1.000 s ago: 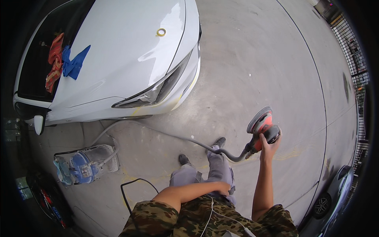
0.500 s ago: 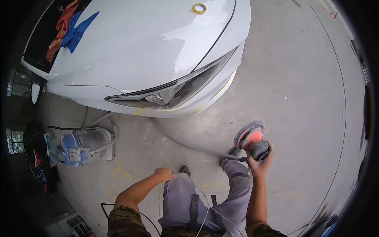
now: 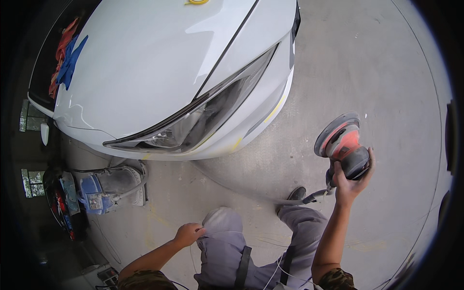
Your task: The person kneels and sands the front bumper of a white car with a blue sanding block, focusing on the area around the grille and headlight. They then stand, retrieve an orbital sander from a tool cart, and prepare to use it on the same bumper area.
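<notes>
My right hand (image 3: 353, 181) grips a red and black orbital sander (image 3: 344, 145) by its dark rounded body. Its round pad is tilted up, clear of the car. A grey hose (image 3: 270, 199) runs from the sander across the floor toward the car. Beside my raised left knee, my left hand (image 3: 189, 234) has its fingers closed at the grey trouser leg (image 3: 222, 221). A thin pale cord starts near those fingertips, but what they pinch is too small to make out. Ahead stands a white car (image 3: 140, 63) with a dusty headlight (image 3: 193, 121) and yellow marks on its bumper.
A yellow tape roll (image 3: 197, 2) lies on the hood. Red and blue cloths (image 3: 71, 63) rest by the windshield. To the left on the floor stands a dusty blue and grey vacuum unit (image 3: 111, 187). Dark equipment lies beyond it.
My right hand has lifted the sander up and to the right. My left hand has moved slightly left and down, and my left knee has risen. The view has shifted closer to the headlight.
</notes>
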